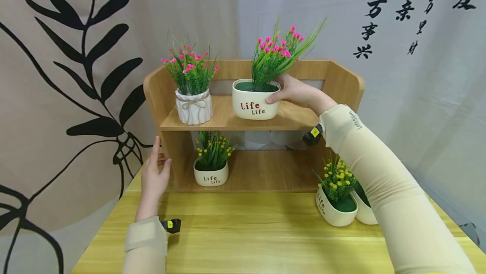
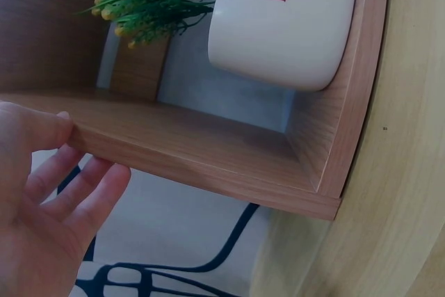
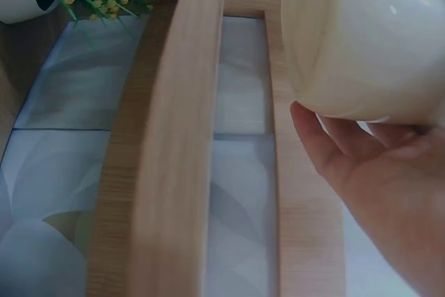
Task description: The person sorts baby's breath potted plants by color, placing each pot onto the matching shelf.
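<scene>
My right hand (image 1: 298, 92) grips the right end of a white oval flowerpot (image 1: 255, 103) marked "Life", with pink flowers and long green blades, above the upper board of a wooden shelf (image 1: 224, 124). The right wrist view shows a gap between this pot's base (image 3: 368, 53) and the board. Its thumb lies on the front and the other fingers go behind. Beside the shelf's left side panel (image 2: 201, 165), my left hand (image 1: 153, 181) touches the edge with its thumb, the fairly straight fingers (image 2: 97, 193) against the outer face.
A white ribbed pot (image 1: 194, 111) with pink flowers stands at the upper left. Below it sits a "Life" pot (image 1: 211, 177) with yellow flowers. On the table (image 1: 243, 232), another yellow-flowered pot (image 1: 336, 213) and a partly hidden white pot (image 1: 366, 213) stand at right, near my sleeve.
</scene>
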The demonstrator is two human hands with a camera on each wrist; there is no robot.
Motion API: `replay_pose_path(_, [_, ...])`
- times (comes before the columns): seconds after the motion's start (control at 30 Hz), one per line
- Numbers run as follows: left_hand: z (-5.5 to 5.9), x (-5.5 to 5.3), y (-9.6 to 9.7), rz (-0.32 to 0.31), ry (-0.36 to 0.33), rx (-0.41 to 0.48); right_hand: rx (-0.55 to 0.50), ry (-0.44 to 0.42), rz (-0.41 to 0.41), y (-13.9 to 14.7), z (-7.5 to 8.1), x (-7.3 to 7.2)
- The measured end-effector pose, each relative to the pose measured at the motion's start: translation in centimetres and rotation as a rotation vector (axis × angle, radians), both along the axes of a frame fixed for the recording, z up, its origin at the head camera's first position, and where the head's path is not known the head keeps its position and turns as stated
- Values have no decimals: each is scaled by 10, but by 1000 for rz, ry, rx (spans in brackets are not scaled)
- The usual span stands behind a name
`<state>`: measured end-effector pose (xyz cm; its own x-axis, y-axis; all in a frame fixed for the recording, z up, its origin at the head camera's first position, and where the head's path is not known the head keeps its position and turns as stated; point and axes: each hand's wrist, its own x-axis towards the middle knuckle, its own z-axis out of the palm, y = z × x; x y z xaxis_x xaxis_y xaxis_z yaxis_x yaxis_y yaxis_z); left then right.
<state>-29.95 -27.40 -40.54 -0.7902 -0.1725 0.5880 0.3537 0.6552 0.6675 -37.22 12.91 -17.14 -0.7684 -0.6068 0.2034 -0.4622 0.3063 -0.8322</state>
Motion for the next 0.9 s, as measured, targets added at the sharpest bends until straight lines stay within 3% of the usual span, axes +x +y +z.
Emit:
replay_pose_path(0.33, [-1, -1, 0, -6, -7, 9, 36, -11, 13, -1, -13, -12])
replay_pose_path(0.73, [-2, 0, -1, 5, -35, 20, 95, -7, -16, 0, -17, -24])
replay_pose_path(0.9, [-1, -3, -1, -1, -15, 12, 124, -22, -9, 0, -17, -28])
